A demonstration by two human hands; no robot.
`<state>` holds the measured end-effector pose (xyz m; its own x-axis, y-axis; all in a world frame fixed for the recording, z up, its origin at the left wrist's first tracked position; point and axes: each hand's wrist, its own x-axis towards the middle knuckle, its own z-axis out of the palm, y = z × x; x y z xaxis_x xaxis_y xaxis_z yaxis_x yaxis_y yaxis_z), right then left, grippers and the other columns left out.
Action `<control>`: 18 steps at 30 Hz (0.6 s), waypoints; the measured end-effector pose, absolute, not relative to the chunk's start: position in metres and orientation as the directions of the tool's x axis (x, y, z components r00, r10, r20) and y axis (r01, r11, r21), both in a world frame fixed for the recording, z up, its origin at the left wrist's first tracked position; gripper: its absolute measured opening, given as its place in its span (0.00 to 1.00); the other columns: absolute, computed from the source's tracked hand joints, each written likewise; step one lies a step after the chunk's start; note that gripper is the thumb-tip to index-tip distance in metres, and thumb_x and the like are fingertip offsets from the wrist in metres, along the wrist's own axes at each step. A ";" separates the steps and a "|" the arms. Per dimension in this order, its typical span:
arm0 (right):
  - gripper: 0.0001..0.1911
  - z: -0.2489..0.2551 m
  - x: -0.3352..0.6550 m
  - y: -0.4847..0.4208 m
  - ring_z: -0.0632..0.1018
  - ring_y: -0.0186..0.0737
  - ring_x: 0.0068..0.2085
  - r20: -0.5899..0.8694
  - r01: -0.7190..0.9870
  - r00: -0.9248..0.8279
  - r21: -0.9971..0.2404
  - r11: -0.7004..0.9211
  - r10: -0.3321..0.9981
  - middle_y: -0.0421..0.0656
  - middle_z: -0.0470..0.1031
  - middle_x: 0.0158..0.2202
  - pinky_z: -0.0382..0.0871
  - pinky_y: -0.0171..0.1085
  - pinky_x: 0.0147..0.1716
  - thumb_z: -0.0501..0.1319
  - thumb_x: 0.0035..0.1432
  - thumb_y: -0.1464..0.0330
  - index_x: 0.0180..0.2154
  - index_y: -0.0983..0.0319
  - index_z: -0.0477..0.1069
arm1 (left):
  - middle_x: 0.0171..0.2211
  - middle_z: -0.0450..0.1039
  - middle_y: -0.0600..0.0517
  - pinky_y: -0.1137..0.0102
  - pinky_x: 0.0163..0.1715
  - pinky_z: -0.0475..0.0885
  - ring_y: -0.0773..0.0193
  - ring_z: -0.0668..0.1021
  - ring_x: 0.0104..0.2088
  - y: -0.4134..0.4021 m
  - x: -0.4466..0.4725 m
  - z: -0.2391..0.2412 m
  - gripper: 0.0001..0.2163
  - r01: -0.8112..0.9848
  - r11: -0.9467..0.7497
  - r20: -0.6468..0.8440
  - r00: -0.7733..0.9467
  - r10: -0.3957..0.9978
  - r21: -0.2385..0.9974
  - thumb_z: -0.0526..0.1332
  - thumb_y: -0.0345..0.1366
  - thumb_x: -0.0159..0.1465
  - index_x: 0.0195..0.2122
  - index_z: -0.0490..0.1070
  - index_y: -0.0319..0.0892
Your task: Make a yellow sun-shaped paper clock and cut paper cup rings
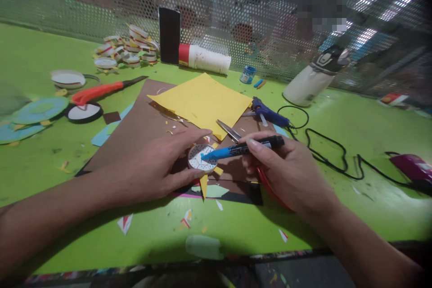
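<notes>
My left hand (168,159) grips a small round white paper piece (194,162) between thumb and fingers. Dark dots ring its edge, lines and a blue patch mark its middle, and yellow paper points (204,186) stick out around it. In my right hand (281,168) is a blue marker (232,150) with a black rear end, its tip at the blue patch. Scissors (228,130) with red handles show beneath the right hand; whether its fingers also hold them, I cannot tell. Beyond both hands, a yellow paper sheet (202,103) lies on brown board (135,119).
A blue glue gun (272,113) with a black cord lies right of the sheet. Farther back are stacked paper cups (209,59), a phone (169,36), a blue jar (247,74) and a white bottle (307,82). Orange-handled scissors (97,93) and several round pieces (130,49) sit left.
</notes>
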<state>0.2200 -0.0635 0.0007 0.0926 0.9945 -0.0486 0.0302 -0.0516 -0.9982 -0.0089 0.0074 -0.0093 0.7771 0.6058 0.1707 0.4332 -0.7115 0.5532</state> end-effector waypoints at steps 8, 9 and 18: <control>0.10 0.003 0.221 -0.064 0.73 0.30 0.25 -0.017 0.042 0.135 -0.999 -0.023 0.991 0.37 0.75 0.23 0.70 0.28 0.24 0.67 0.56 0.61 0.36 0.60 0.75 | 0.54 0.70 0.45 0.62 0.45 0.70 0.52 0.74 0.49 0.008 -0.009 -0.009 0.24 0.448 -0.718 0.157 0.781 0.604 0.533 0.57 0.45 0.65 0.61 0.58 0.45; 0.10 0.003 0.221 -0.063 0.74 0.30 0.25 -0.017 0.046 0.139 -0.999 -0.024 0.990 0.38 0.75 0.23 0.70 0.28 0.24 0.67 0.56 0.60 0.36 0.60 0.75 | 0.53 0.70 0.45 0.62 0.44 0.70 0.53 0.74 0.48 0.008 -0.009 -0.009 0.24 0.451 -0.720 0.161 0.779 0.606 0.528 0.57 0.45 0.65 0.61 0.58 0.45; 0.12 0.000 0.221 -0.063 0.74 0.31 0.26 -0.024 0.069 0.123 -0.997 -0.032 0.992 0.38 0.74 0.24 0.70 0.29 0.24 0.66 0.57 0.59 0.38 0.60 0.75 | 0.53 0.70 0.47 0.63 0.44 0.69 0.54 0.74 0.48 0.009 -0.008 -0.010 0.23 0.449 -0.727 0.169 0.780 0.602 0.519 0.57 0.45 0.66 0.60 0.58 0.46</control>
<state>0.2211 -0.0632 -0.0001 0.1234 0.9921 -0.0236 0.0690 -0.0323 -0.9971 -0.0084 0.0085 -0.0098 0.7802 0.6022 0.1691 0.4490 -0.7274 0.5190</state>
